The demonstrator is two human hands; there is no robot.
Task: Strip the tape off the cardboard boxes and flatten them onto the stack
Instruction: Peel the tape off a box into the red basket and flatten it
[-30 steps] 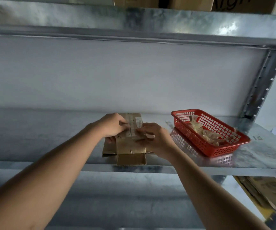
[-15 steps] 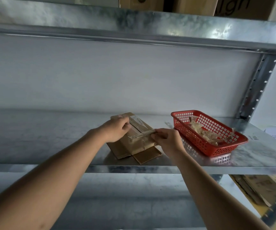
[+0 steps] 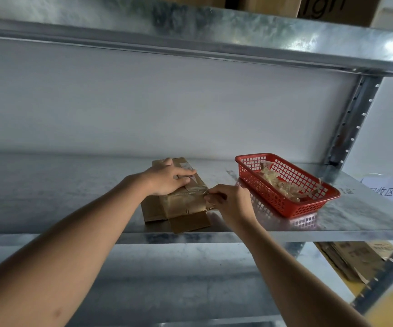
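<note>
1. We work at a metal shelf (image 3: 72, 197) with a second shelf above it, where more boxes (image 3: 285, 3) stand; we judge those may be waiting their turn, though nothing tells us so.

2. On a lower level, at the right, flat cardboard lies piled: the stack (image 3: 351, 260), as we read it, so several boxes seem done already.

3. The basket (image 3: 308, 208) sits on the shelf to the right of our work, apart from it, with clear crumpled strips inside (stripped tape, we take it), which also speaks for earlier boxes finished.

4. The box (image 3: 183, 204) lies collapsed flat on the shelf near its front edge, flaps spread toward us. So flattening is largely done for this one, but it is not yet on the stack.

5. Our left hand (image 3: 167, 179) rests on the box's far half with fingers straight, pressing it down and gripping nothing.

6. Our right hand (image 3: 230, 199) is at the box's right edge, fingers curled, pinching the end of the tape.

7. The tape (image 3: 190, 190) runs as a clear band across the box's middle from under the left hand to the right fingers; it looks partly lifted at the right end and otherwise stuck, so stripping is what remains, then binning, then stacking.
</note>
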